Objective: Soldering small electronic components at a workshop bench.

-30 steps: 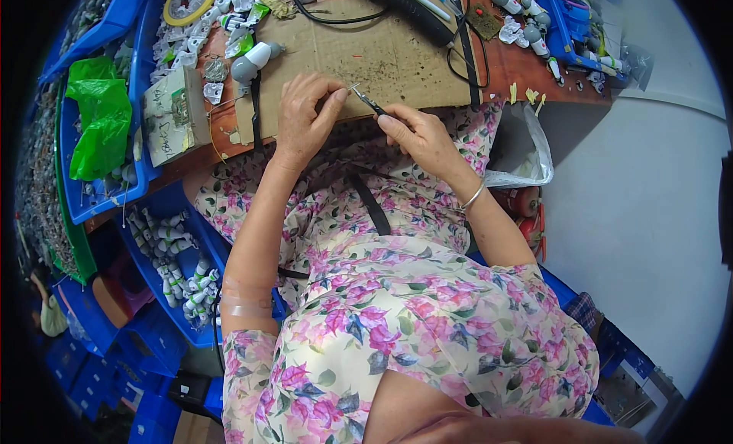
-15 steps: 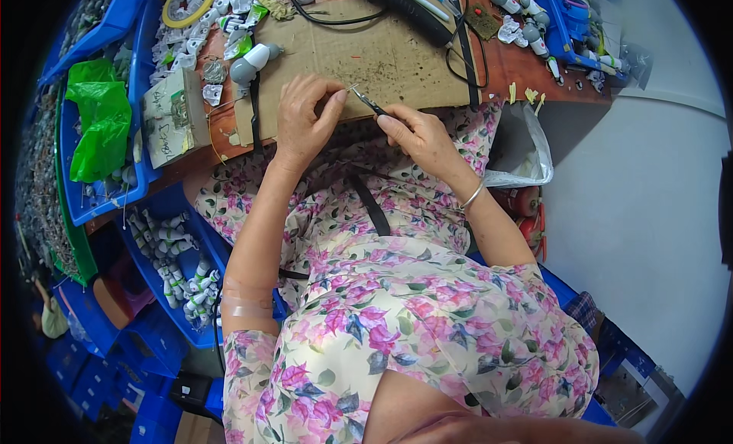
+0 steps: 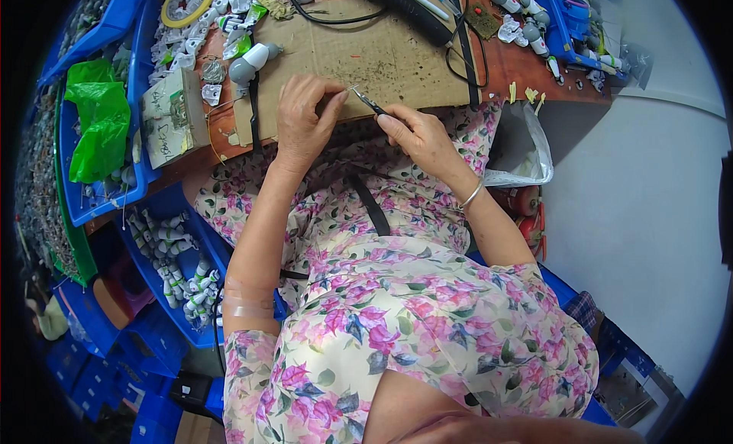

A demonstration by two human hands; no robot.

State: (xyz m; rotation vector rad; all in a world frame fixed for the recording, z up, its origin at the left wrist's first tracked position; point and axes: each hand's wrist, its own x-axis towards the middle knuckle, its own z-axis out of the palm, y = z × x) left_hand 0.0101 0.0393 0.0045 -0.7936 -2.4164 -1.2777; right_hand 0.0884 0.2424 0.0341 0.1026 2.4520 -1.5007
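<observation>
Over the near edge of a brown cardboard sheet [image 3: 412,58], my two hands meet. My right hand [image 3: 416,138] grips slim, dark-handled tweezers [image 3: 369,103] whose metal tips point up and left. Opposite them, my left hand [image 3: 305,119] is closed in a pinch, thumb against fingers. A tiny pale piece shows between its fingertips and the metal tips, too small to name. Left of that hand, a grey-and-white bulb-shaped part [image 3: 248,66] lies at the sheet's edge.
A blue tray [image 3: 137,188] with a green plastic bag [image 3: 98,119] stands at left, beside a white box [image 3: 172,119]. A blue bin [image 3: 210,335] of white-and-green parts sits below. A black cylindrical tool [image 3: 408,15] and its cable lie at the back; a plastic bag [image 3: 534,158] hangs at right.
My hands and the tweezers stay almost in place. At the far left edge, a pale shape in the background has shifted slightly.
</observation>
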